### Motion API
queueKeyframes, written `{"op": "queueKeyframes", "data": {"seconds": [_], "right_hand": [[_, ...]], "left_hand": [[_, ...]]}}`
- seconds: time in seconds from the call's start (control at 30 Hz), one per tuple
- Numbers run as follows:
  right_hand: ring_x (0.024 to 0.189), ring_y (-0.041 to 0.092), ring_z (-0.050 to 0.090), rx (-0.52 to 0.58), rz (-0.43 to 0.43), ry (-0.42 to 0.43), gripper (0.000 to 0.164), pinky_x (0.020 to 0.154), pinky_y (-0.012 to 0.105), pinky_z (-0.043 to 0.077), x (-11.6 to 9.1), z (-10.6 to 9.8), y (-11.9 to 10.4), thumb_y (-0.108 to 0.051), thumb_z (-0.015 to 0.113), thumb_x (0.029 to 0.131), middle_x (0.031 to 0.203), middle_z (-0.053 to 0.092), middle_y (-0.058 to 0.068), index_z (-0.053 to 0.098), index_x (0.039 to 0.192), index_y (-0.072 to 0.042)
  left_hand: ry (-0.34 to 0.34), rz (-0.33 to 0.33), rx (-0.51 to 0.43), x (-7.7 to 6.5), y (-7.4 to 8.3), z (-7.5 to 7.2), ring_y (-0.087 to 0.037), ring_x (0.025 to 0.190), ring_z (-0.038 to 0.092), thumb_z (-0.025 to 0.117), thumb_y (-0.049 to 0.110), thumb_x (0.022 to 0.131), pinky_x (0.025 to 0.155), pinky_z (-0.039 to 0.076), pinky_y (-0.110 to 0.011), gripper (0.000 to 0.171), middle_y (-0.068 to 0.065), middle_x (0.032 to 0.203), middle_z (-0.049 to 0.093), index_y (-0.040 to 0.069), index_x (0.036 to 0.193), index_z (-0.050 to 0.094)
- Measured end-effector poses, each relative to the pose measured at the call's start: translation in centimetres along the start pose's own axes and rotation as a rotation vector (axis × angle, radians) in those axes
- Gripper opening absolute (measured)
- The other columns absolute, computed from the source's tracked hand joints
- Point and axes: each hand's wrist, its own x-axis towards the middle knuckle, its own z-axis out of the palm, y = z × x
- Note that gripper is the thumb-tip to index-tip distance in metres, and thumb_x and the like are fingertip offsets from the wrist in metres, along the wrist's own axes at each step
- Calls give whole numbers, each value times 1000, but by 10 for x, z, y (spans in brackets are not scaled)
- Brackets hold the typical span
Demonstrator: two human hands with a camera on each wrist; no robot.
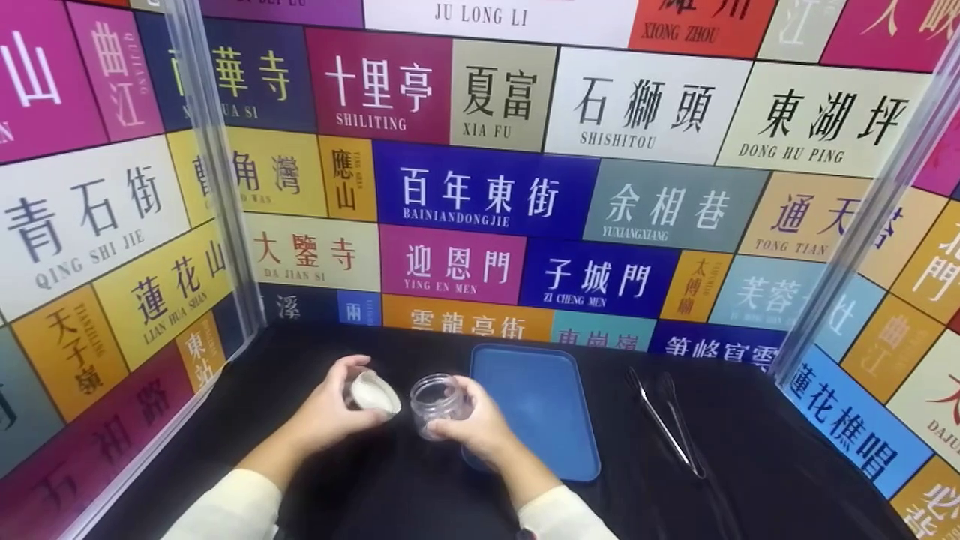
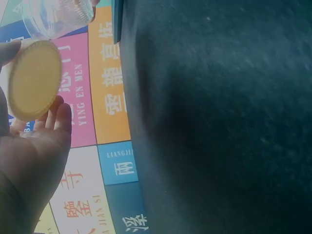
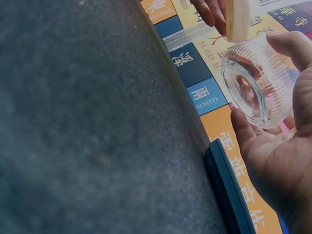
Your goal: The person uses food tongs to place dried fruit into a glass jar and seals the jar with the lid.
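Note:
Between the thumb and fingers of my left hand [image 1: 337, 401] is a round, pale jar lid [image 1: 373, 393], tilted on its edge. The left wrist view shows the lid [image 2: 36, 80] as a yellowish disc with a ridged rim. My right hand [image 1: 476, 420] grips a clear, ribbed glass jar [image 1: 435, 405], its open mouth facing up. In the right wrist view, fingers and thumb wrap the jar [image 3: 258, 83], and its thick base shows. No contents can be made out inside. Lid and jar are held close together but apart, above the black cloth.
A blue tray [image 1: 536, 405] lies behind and right of the jar on the black tablecloth [image 1: 360, 487]. Metal tongs [image 1: 667, 427] lie farther right. Panels with colourful place-name signs [image 1: 487, 191] enclose the back and sides, with clear posts [image 1: 217, 165] at the corners.

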Motion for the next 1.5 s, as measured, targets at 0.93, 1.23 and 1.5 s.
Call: {"op": "queueKeyframes", "data": {"seconds": [0.93,1.23,1.5], "right_hand": [[124,21,63,-36,-38,-48,93,108,29,55,2,5,5,-5,96,68,147,61,17,53,151,-8],[122,20,61,-92,-54,-53,92,109,32,52,2,4,4,-8,97,66,143,63,13,56,149,-11],[124,21,60,-104,-39,-56,92,111,39,52,2,4,5,-10,98,66,144,63,11,57,147,-13]], "left_hand": [[-234,50,-26,15,23,19,-36,129,66,88,18,83,106,60,-46,81,-23,147,62,1,152,48],[-256,31,76,18,30,28,-33,128,66,89,27,80,110,57,-52,83,-19,144,65,1,150,52],[-233,27,158,19,34,36,-30,124,66,91,32,77,112,54,-55,82,-17,142,65,2,146,57]]}}
